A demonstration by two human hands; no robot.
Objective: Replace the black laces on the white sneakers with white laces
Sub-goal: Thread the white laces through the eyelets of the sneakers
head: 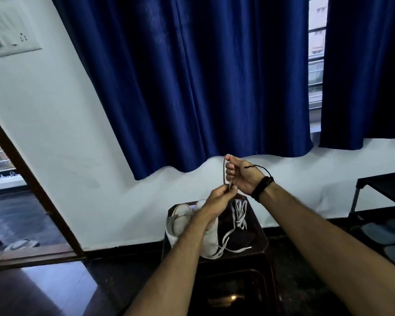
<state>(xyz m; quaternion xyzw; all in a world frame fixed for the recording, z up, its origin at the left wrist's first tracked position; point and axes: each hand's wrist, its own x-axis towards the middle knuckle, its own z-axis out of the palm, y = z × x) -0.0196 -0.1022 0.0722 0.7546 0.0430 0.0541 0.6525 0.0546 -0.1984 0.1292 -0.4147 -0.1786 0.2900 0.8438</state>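
Blue curtains (192, 87) hang behind a dark desk (255, 238). White sneakers (192, 226) sit at its left edge, loose white laces (240, 213) toward the far right corner. Above, the right hand (242, 176) and left hand (219, 197) pinch a raised lace (224, 172).

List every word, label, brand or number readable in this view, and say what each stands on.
None can be read.
White ledge outside the doorway: dark lettering, too blurred to read.
Switch plate on the wall: blurred, no legible marking.
White sneakers, loose white laces on the dark stool, and the lace both hands hold: no brand or label shows.
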